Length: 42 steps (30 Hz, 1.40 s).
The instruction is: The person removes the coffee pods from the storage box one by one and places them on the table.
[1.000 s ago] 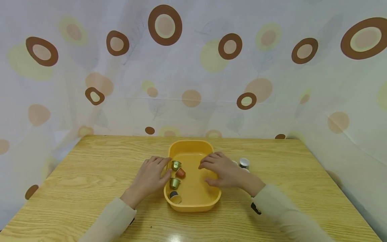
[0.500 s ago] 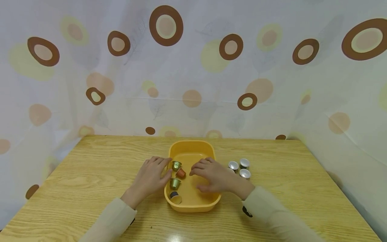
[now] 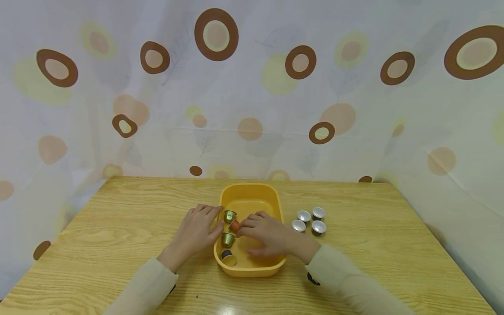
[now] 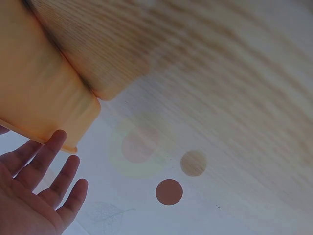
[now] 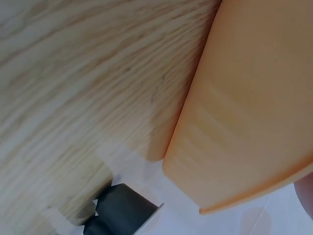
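Note:
My left hand is at the left rim of a yellow plastic bin. In the left wrist view its fingers are spread, one fingertip against the bin's outer wall. Inside, along the left side, lie two green coffee capsules, an orange coffee capsule and a dark one with a gold lid. My right hand reaches over the right rim into the bin, fingers loosely bent, fingertips overlapping the orange capsule. No capsule shows in its grasp. The right wrist view shows mostly the bin's outer wall.
Several dark coffee capsules with silver lids stand lid-up on the wooden table, just right of the bin. A pale patterned cloth hangs behind the table and along its sides.
My right hand has moved left across the bin to the orange capsule, uncovering the silver-lidded capsules on the table. The left hand has stayed at the left rim.

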Motion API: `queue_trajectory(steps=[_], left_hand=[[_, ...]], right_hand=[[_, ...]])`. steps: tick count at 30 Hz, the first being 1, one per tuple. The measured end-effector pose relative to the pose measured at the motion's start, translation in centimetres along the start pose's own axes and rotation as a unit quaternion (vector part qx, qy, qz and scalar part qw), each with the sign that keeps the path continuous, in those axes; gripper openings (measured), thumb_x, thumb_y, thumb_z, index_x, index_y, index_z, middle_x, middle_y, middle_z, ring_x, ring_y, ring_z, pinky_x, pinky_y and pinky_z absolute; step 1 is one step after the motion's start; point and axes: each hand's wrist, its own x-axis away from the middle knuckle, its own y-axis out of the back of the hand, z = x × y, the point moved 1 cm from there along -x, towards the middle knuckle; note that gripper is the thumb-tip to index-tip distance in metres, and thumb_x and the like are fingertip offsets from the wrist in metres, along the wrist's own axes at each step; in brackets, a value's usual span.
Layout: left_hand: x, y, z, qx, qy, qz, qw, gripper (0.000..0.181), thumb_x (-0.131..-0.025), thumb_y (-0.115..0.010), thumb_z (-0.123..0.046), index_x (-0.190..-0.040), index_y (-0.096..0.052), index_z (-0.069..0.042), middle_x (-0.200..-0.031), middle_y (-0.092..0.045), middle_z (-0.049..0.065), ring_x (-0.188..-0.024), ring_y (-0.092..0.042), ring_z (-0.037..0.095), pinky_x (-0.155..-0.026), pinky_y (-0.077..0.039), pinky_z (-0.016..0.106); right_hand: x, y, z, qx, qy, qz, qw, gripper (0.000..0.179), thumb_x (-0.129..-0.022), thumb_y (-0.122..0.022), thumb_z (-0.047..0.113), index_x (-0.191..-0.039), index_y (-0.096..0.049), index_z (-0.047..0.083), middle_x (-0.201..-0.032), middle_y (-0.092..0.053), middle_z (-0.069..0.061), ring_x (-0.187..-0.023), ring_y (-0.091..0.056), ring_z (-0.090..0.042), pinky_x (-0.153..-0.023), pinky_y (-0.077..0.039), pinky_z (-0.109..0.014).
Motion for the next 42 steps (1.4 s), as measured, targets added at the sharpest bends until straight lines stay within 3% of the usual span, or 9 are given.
queue_trajectory(steps=[17,28,42], left_hand=[[0.0,-0.1,0.0,-0.001,0.0,-0.002,1.0,0.036,-0.088,-0.054,-0.03,-0.12,-0.059,-0.014,-0.108,-0.066,0.002,-0.103,-0.056,0.023,-0.088,-0.045,0.042],[0.1,-0.2,0.1,-0.001,0.002,0.001,1.0,0.037,-0.088,-0.053,-0.031,-0.12,-0.059,-0.014,-0.109,-0.065,0.002,-0.103,-0.056,0.022,-0.089,-0.044,0.042],[0.1,0.0,0.0,0.004,0.0,0.004,1.0,0.037,-0.089,-0.052,-0.031,-0.121,-0.058,-0.014,-0.108,-0.065,0.002,-0.104,-0.056,0.023,-0.09,-0.044,0.042]], right_hand=[[-1.1,-0.8,1.3,0.002,0.018,0.059,0.9981,0.04,-0.082,-0.064,0.039,-0.118,-0.056,0.024,-0.122,-0.055,0.009,-0.115,-0.047,-0.009,-0.097,-0.039,-0.033],[-1.8,-1.0,1.7,0.012,0.054,0.047,0.9974,0.04,-0.08,-0.067,0.038,-0.117,-0.057,0.025,-0.118,-0.057,0.011,-0.114,-0.049,-0.006,-0.094,-0.041,-0.03],[-2.4,-1.2,2.2,0.023,0.077,0.068,0.9945,0.041,-0.079,-0.069,0.035,-0.118,-0.057,0.027,-0.118,-0.057,0.01,-0.111,-0.05,-0.005,-0.088,-0.044,-0.028]])
